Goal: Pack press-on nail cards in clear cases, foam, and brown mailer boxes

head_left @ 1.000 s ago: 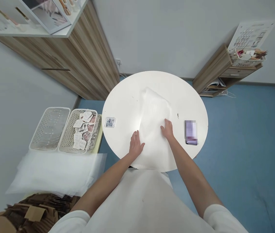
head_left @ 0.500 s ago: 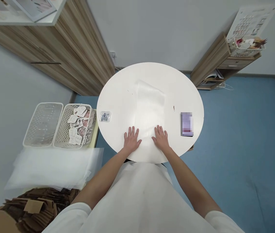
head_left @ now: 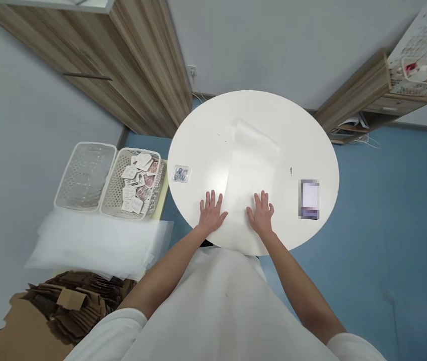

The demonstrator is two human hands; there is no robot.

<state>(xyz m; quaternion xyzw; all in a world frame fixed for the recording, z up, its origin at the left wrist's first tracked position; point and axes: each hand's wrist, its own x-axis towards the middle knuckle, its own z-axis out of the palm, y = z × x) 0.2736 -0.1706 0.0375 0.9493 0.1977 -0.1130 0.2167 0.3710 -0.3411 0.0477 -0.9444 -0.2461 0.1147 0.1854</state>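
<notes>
Evenly, I should press the whitish, rectangular, plastic-looking sheet: left hand lies near left, right hand near right, fingers spread, grasping nothing.

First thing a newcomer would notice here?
Probably the white oval-looking table in the middle, with the left hand and right hand spread at its near side, by a pale sheet that barely stands out. Next, the pixelated purple item near the table's right edge, then the basket of small packets to the table's left.
</notes>
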